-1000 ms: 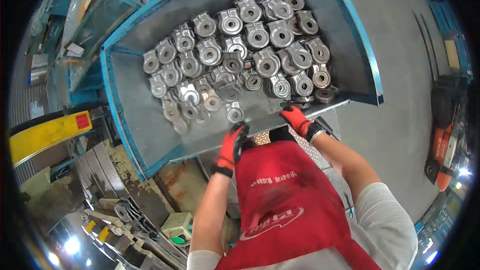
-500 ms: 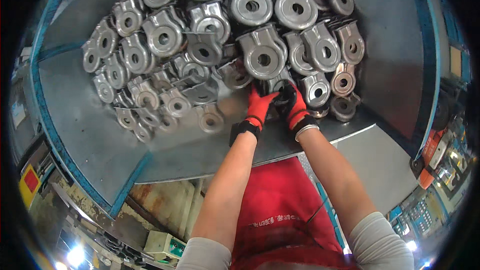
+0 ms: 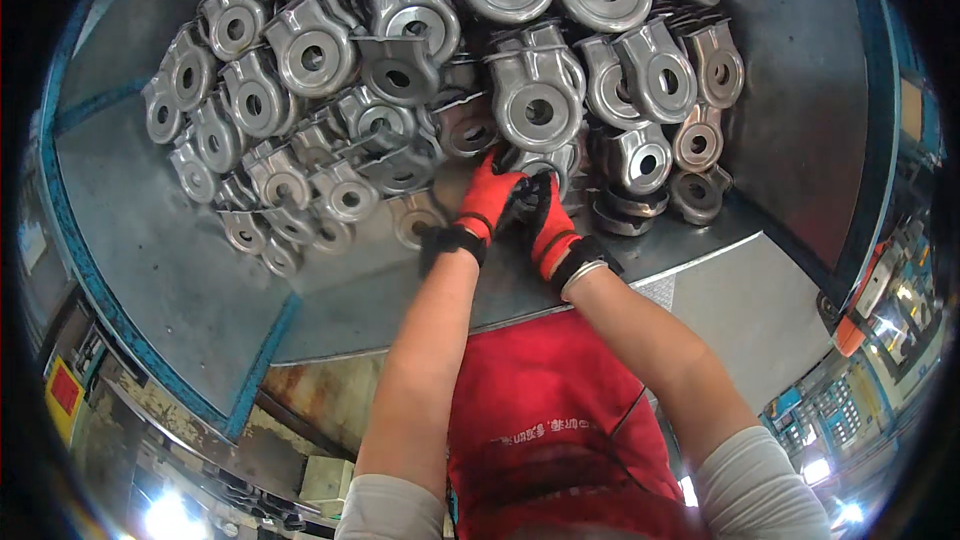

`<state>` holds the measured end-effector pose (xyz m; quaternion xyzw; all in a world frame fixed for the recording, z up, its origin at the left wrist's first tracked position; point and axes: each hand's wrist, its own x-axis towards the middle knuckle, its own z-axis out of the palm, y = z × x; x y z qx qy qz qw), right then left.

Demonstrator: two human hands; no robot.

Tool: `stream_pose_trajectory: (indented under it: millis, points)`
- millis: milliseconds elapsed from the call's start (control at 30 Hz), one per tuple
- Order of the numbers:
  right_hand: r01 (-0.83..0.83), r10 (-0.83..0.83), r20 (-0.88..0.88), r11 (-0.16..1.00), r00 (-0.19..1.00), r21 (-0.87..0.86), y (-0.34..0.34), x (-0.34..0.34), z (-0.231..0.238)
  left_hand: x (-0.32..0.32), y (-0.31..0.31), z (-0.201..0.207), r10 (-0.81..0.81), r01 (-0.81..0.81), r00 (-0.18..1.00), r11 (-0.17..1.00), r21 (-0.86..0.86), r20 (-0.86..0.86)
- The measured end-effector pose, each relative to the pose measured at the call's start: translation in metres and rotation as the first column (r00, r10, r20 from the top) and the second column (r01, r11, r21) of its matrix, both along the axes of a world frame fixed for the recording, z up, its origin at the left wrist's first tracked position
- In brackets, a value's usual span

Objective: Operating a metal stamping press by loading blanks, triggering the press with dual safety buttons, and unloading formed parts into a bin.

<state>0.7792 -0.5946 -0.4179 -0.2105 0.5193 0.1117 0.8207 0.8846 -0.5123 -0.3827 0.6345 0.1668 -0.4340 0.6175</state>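
Many stamped grey metal brackets, each a rounded plate with a central hole and a bent flange, are piled before me. My left hand (image 3: 490, 198), in a red and black glove, has its fingers closed at the left lower side of a bracket (image 3: 553, 158) low in the middle stack. Close beside it, my right hand (image 3: 549, 228), gloved alike, closes on the same stack from below. Their fingertips are partly hidden, and the dark palms nearly meet. Just above them a larger bracket (image 3: 538, 112) hangs over the one they grip.
The pile sits in a grey metal bin with blue edges (image 3: 262, 365). Its right wall (image 3: 800, 100) rises beside the stacks. A copper-tinted bracket (image 3: 698, 143) lies right of my hands. A pale panel (image 3: 735, 315) joins the bin's front at right, and a yellow-and-red sign (image 3: 64, 390) stands lower left.
Both hands have shifted slightly left and toward me, still together at the middle stack. The view has moved a little, and the brackets near the hands sit slightly differently.
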Motion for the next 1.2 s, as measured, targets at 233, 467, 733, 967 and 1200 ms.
stream_pose_trajectory:
  millis: [233,467,733,967,1200]
  points:
    - [-0.294,0.333,-0.092,0.629,0.938,-0.720,-0.058,0.052,0.088,-0.035,-0.001,0.001,0.057,-0.081,0.986,0.985,0.154,0.156]
    - [-0.275,0.640,-0.354,-0.224,0.682,-0.935,-0.056,0.092,0.153,-0.068,0.000,-0.033,0.431,-0.424,0.868,0.902,0.083,-0.246]
    - [-0.089,0.623,-0.753,-0.755,0.214,-0.650,-0.086,0.185,0.131,-0.046,-0.024,0.028,0.806,-0.881,0.454,0.469,-0.058,-0.380]
    - [0.005,0.541,-0.839,-0.840,0.058,-0.542,-0.080,0.212,0.139,0.007,-0.024,0.061,0.576,-0.820,0.523,0.542,-0.185,-0.628]
    - [-0.107,0.544,-0.831,-0.838,-0.113,-0.535,-0.094,0.224,0.144,0.022,-0.035,0.061,0.238,-0.827,0.523,0.374,-0.419,-0.819]
